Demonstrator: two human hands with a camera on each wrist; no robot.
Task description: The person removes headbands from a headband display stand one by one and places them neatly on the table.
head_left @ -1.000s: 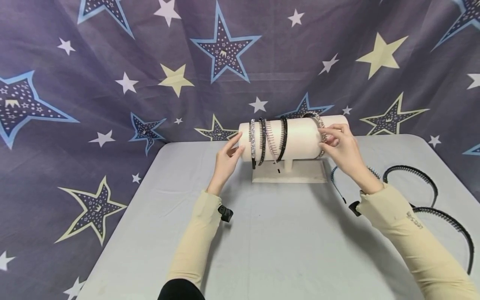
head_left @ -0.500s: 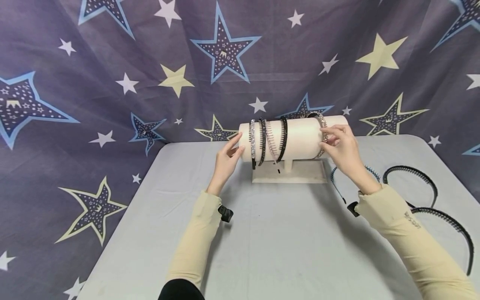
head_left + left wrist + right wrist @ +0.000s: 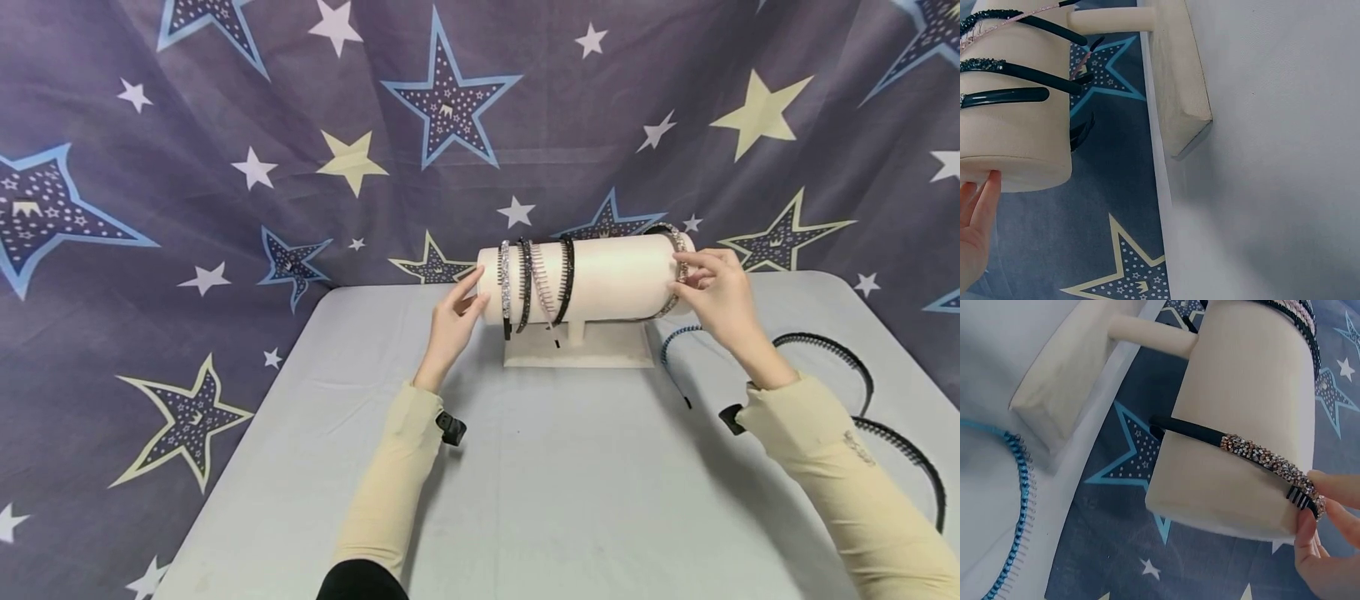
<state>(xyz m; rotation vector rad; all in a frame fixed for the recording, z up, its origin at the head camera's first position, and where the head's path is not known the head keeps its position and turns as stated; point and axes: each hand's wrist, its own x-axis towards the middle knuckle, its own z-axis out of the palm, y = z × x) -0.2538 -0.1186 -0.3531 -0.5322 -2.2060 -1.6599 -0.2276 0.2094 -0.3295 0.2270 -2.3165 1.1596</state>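
A cream roll-shaped display stand (image 3: 615,279) stands at the back of the table. My right hand (image 3: 726,302) pinches a glittery rhinestone headband (image 3: 1260,455) between thumb and fingers, close to the roll's right end; the band still wraps around the roll. Small comb teeth show inside it in the right wrist view. My left hand (image 3: 453,329) rests its fairly straight fingertips against the roll's left end. Toward that end sit a silver glitter headband (image 3: 506,283), a black beaded one (image 3: 525,287), a slanted pink one (image 3: 543,283) and another black one (image 3: 567,275).
On the table to the right lie a blue headband (image 3: 1021,487) and two black toothed headbands (image 3: 832,343), partly behind my right arm. The stand's flat base (image 3: 600,357) rests on the grey tablecloth (image 3: 570,483). A star-printed cloth (image 3: 300,108) hangs behind.
My right hand has slid the rhinestone headband rightward along the roll, from short of its right end to close beside it. The left hand has stayed in place.
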